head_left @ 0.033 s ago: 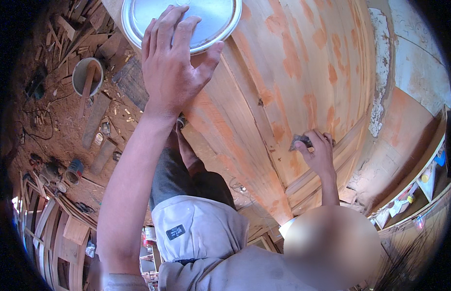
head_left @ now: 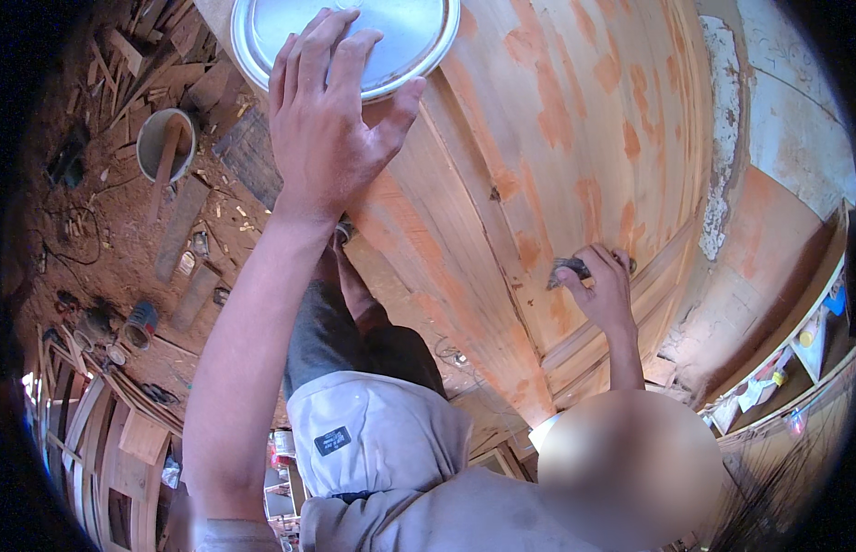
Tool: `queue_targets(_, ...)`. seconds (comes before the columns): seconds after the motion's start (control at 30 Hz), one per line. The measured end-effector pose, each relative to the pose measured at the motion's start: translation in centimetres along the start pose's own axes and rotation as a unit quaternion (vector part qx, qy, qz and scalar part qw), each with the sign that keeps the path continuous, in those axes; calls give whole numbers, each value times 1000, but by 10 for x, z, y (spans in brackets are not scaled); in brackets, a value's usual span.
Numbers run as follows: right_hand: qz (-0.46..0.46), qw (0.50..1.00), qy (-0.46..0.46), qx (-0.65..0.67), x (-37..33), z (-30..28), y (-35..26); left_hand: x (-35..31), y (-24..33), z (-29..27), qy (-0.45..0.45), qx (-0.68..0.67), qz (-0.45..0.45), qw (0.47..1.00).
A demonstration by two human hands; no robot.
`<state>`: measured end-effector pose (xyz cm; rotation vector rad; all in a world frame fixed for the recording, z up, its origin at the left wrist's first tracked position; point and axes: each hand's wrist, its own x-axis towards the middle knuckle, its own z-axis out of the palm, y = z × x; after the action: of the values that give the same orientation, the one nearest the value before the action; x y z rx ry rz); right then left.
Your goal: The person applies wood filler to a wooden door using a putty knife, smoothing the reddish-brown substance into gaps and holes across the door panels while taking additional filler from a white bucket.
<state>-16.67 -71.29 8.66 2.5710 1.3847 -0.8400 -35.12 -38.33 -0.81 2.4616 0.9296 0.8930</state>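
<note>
Lid (head_left: 405,37) lies on door (head_left: 538,184), left hand (head_left: 331,120) flat and open on its rim, gripping nothing. Right hand (head_left: 605,285) closed on scraper (head_left: 568,270) against door. Risk: unclamped lid slides off; scraper gouges wood.

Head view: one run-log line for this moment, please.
left hand flat on round silver metal lid | right hand gripping small dark tool against orange-patched wooden panel

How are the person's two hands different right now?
The left hand is spread open, fingers resting on the round metal lid; the right hand is curled shut around a small dark tool. The left hand is raised high, while the right hand works lower down. Both are bare and at the orange-patched wooden panel.
</note>
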Motion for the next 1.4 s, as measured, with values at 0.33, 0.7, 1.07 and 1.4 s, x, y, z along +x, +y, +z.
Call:
queue_targets(0.33,-184,978,20,-90,66,0,-19,-2,-3,2,6,10,1,1000)
queue_targets(0.7,-169,980,20,-105,68,2,-17,1,1,1,6,2,-7,1000)
queue_targets(1.07,151,988,-23,-25,27,-31,4,1,2,1,6,-5,-2,1000)
queue_targets(1.4,39,995,-81,48,-12,-11,-59,-1,0,0,13,-6,1,1000)
